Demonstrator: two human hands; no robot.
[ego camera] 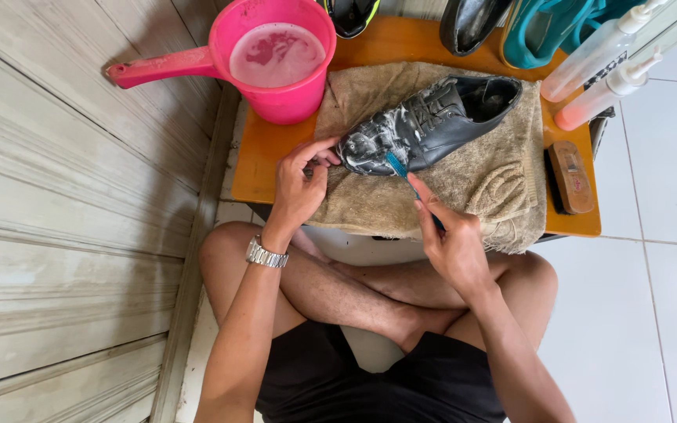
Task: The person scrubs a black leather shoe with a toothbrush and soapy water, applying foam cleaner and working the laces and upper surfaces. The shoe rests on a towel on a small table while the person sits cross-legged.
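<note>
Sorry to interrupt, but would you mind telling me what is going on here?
A person sitting cross-legged is scrubbing a black lace-up shoe that lies on a beige towel over a low orange table. The right hand works a blue toothbrush at the soapy toe, while the left hand steadies the toe end. A pink dipper of sudsy water stands at the table's left end.
</note>
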